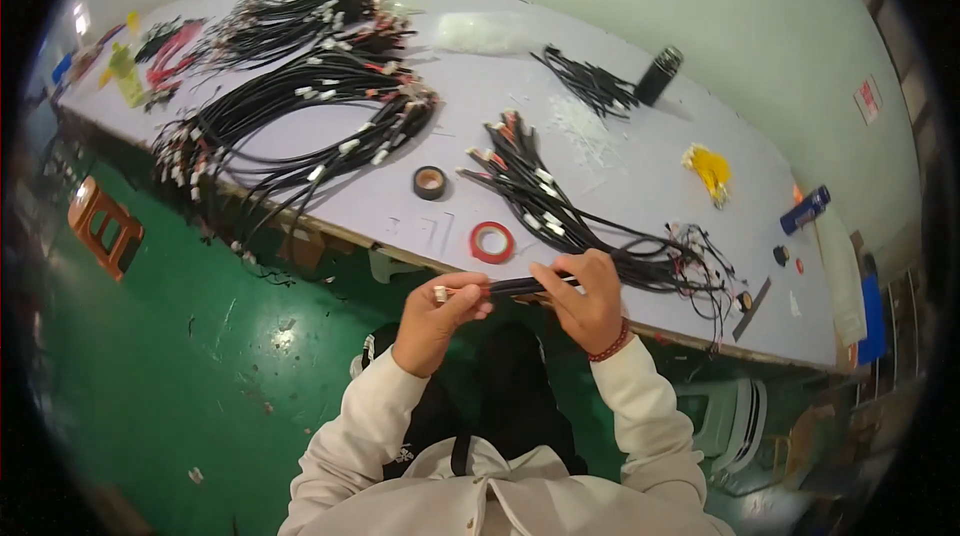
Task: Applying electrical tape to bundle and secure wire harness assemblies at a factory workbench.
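While left hand (432,321) and right hand (588,298) pinch one black-sleeved cable (514,286) | near side of round red tape roll (491,257) | straight support should spare its thin reddish wires (462,286).

Soft light, glare on floor (235,341), bent edges, dark corners

The held cable (515,286) is black, its connector (440,293) white. One tape roll (477,242) is red, the bracelet (611,342) dark red, both sleeves (640,401) cream, the floor (230,336) green.
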The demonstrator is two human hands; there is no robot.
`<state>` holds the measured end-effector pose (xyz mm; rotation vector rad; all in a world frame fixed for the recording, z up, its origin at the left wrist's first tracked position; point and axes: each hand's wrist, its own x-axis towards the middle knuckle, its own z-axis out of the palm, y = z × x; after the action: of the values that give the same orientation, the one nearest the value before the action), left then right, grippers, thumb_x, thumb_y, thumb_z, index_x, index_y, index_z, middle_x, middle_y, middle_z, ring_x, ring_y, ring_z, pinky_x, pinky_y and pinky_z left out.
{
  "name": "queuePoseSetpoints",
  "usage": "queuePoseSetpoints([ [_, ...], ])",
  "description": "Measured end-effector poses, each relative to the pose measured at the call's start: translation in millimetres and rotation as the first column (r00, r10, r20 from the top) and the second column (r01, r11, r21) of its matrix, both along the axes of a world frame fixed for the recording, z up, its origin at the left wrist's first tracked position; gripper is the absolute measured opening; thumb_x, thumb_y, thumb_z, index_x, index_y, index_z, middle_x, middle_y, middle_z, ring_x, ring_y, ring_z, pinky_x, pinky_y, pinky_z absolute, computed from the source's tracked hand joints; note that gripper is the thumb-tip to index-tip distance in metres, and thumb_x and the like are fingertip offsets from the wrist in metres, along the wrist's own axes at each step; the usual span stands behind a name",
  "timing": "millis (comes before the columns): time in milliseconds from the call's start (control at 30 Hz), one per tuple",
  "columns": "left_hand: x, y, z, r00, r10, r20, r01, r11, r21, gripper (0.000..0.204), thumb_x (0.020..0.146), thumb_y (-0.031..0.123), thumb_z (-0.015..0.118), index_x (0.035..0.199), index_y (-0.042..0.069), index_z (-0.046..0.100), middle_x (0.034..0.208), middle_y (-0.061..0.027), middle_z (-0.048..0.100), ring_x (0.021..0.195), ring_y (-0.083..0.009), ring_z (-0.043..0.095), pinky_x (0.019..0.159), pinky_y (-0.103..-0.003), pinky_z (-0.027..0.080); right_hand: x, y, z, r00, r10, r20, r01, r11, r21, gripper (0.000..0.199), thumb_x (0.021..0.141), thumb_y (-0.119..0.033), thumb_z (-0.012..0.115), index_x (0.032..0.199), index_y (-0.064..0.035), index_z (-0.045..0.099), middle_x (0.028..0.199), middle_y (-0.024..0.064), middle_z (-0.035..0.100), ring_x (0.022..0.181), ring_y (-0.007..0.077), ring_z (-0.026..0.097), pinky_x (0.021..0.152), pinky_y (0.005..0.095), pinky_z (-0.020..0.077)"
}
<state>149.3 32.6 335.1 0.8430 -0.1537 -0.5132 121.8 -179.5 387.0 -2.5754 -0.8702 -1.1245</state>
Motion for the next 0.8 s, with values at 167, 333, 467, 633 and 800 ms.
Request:
queuePoseSetpoints([
  [167, -6, -3, 2, 0.962, 0.227, 0.154, -0.261, 0.933, 0.250, 0.016, 0.084, 0.008, 0.061, 0.096, -0.002, 0.062, 0.087, -0.0102, 0.065, 0.070, -0.0140, 0.060, 0.066, -0.025, 0.050, -26, -51, -6, 0.948, -0.249, -0.199, 0.276, 0.953, 0.122, 0.051, 0.065, -0.004, 0.067, 0.114, -0.0089, 0.057, 0.088, 0.0000, 0.058, 0.086, 0.0193, 0.054, 0.084, 0.0386, 0.0344],
  [333, -21, 3, -9, 0.948, 0.292, 0.124, -0.316, 0.912, 0.261, 0.016, 0.085, 0.009, 0.061, 0.097, -0.001, 0.061, 0.083, -0.0105, 0.063, 0.066, -0.0134, 0.056, 0.060, -0.024, 0.047, -35, -116, -16, 0.886, -0.436, -0.156, 0.462, 0.859, 0.222, 0.037, 0.064, -0.001, 0.062, 0.101, -0.0095, 0.061, 0.081, -0.0025, 0.061, 0.088, 0.0203, 0.054, 0.087, 0.0394, 0.0329],
  [467, -35, -1, -31, 0.904, 0.424, 0.045, -0.414, 0.847, 0.332, 0.014, 0.086, 0.011, 0.061, 0.095, 0.000, 0.060, 0.076, -0.0044, 0.057, 0.062, -0.0115, 0.052, 0.059, -0.020, 0.044, -41, -134, -31, 0.886, -0.462, -0.038, 0.460, 0.865, 0.201, 0.025, 0.065, 0.001, 0.059, 0.086, -0.0120, 0.064, 0.085, 0.0012, 0.059, 0.089, 0.0240, 0.053, 0.083, 0.0401, 0.0361],
  [633, -49, 15, -57, 0.921, 0.382, -0.081, -0.364, 0.914, 0.178, 0.016, 0.087, 0.013, 0.062, 0.099, 0.003, 0.060, 0.077, -0.0002, 0.059, 0.064, -0.0087, 0.056, 0.059, -0.019, 0.048, -50, -129, -43, 0.917, -0.399, -0.028, 0.394, 0.888, 0.235, 0.021, 0.068, -0.001, 0.060, 0.085, -0.0124, 0.065, 0.086, 0.0007, 0.058, 0.091, 0.0235, 0.053, 0.085, 0.0403, 0.0360],
  [800, -68, 35, -74, 0.959, 0.266, -0.096, -0.247, 0.953, 0.174, 0.017, 0.085, 0.012, 0.065, 0.100, 0.005, 0.060, 0.080, -0.0005, 0.062, 0.066, -0.0094, 0.058, 0.060, -0.019, 0.049, -54, -123, -44, 0.907, -0.421, -0.030, 0.417, 0.883, 0.214, 0.018, 0.071, -0.003, 0.060, 0.084, -0.0133, 0.066, 0.085, -0.0007, 0.058, 0.096, 0.0215, 0.052, 0.089, 0.0411, 0.0335],
])
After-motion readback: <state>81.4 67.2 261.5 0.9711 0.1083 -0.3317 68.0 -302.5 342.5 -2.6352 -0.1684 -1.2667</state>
